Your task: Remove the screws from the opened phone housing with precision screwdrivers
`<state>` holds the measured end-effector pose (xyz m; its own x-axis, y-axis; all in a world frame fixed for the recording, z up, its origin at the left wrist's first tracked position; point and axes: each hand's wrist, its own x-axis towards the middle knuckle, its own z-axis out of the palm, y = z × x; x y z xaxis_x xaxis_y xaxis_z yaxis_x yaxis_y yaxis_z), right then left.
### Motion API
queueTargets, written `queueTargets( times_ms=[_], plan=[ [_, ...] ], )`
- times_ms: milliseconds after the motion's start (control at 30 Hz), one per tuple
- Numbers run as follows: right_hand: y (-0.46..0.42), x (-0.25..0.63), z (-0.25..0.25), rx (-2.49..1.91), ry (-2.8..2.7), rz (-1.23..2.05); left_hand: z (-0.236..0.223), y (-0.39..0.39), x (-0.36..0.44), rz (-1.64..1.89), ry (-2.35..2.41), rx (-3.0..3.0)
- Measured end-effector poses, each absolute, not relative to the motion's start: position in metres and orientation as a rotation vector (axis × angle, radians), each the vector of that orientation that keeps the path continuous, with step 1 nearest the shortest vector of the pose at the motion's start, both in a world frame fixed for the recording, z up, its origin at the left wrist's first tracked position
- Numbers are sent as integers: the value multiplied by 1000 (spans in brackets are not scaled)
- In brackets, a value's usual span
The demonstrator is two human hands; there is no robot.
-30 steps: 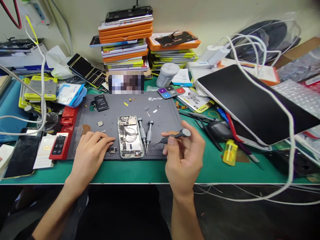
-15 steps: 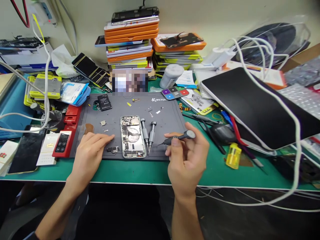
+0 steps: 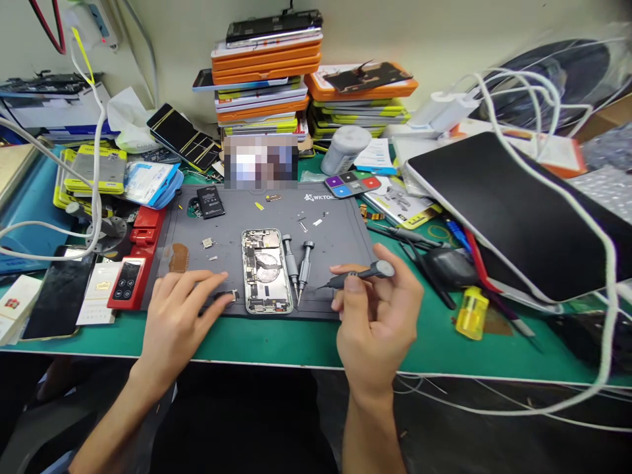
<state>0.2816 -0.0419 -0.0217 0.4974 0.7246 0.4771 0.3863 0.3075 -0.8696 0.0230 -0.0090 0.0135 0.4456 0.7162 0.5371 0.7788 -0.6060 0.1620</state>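
An opened phone lies on the grey work mat, its inner parts showing. Left of it my left hand hovers low, thumb and forefinger apart beside a small dark phone part, which the fingers partly cover. My right hand grips a grey screwdriver with its thin tip pointing left. Two more screwdrivers rest between the phone and that hand. A black phone battery sits at the mat's upper left, with a small metal piece below it.
Stacked orange and yellow boxes stand against the wall. At the left is a red device with buttons. A dark flat panel with a white cable crosses the right side, near a yellow-handled tool.
My left hand has opened its thumb away from the forefinger and come to the small dark part. My right hand still holds the screwdriver. The whole view has shifted slightly.
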Motion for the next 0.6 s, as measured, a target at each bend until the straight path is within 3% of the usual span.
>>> queueTargets(
  times_ms=[133, 367, 600],
  plan=[
    [-41, 282, -22, -1306, -1108, 300, 11, -20, 24, -735, -1333, -2665],
    [-41, 281, -21, -1320, -1100, 303, 14, -25, 51, -954, -1355, -2736],
    [-42, 282, -20, -1340, -1097, 317, 5, -16, 85, -934, -1294, -2827]
  ],
)
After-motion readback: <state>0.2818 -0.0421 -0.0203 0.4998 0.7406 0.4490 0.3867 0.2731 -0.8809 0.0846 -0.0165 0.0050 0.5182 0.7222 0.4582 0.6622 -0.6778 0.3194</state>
